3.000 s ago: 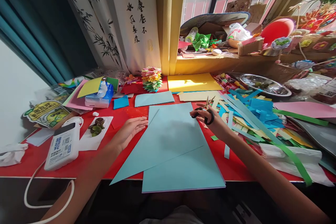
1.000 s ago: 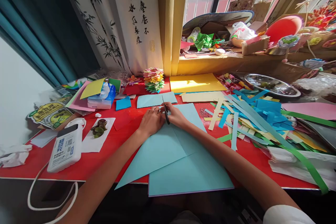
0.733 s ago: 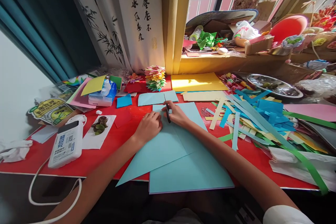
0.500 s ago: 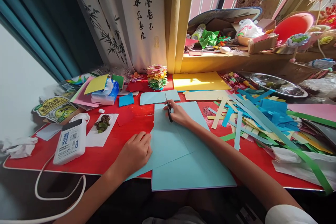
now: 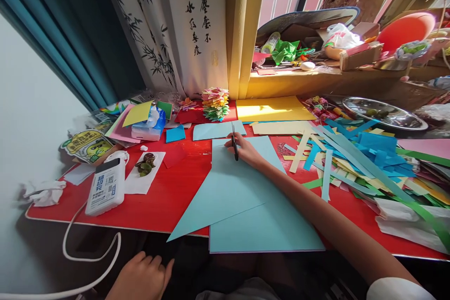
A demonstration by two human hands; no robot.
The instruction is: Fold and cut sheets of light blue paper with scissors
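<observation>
My right hand (image 5: 244, 149) is closed around a pair of dark-handled scissors (image 5: 235, 146), whose narrow blades point away from me. The hand rests over the top part of a light blue sheet of paper (image 5: 225, 183). That sheet slants to a point at the lower left and overlaps another light blue sheet (image 5: 263, 234) beneath it, which overhangs the table's front edge. My left hand (image 5: 142, 276) is below the table edge at the lower left, off the paper. Its fingers are loosely curled, and nothing shows in them.
Cut paper strips (image 5: 326, 173) lie in a heap at the right, near a metal plate (image 5: 386, 112). A folded-paper stack (image 5: 215, 104) stands at the back. Leftward are a white power bank (image 5: 107, 190) with a cable and a tissue pack (image 5: 149, 126). A yellow sheet (image 5: 274, 108) lies behind.
My left hand has left the light blue sheet and dropped down and left below the table edge. My right hand still holds the scissors over the paper. The view has shifted slightly.
</observation>
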